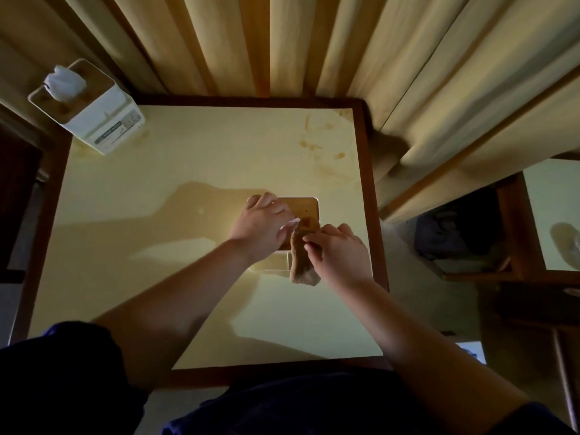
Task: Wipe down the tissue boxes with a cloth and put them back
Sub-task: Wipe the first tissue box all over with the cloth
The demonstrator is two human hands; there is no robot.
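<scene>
My left hand [262,222] steadies the near box [306,215] at the table's [188,171] right | right hand [337,251] pinches the cloth [299,262], mid-wipe | far box [91,111] at the back-left corner; wiped or not, unclear

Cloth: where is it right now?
In the head view, the cloth hangs down the near side of the tissue box right of table centre, pinched by the right hand.
</scene>
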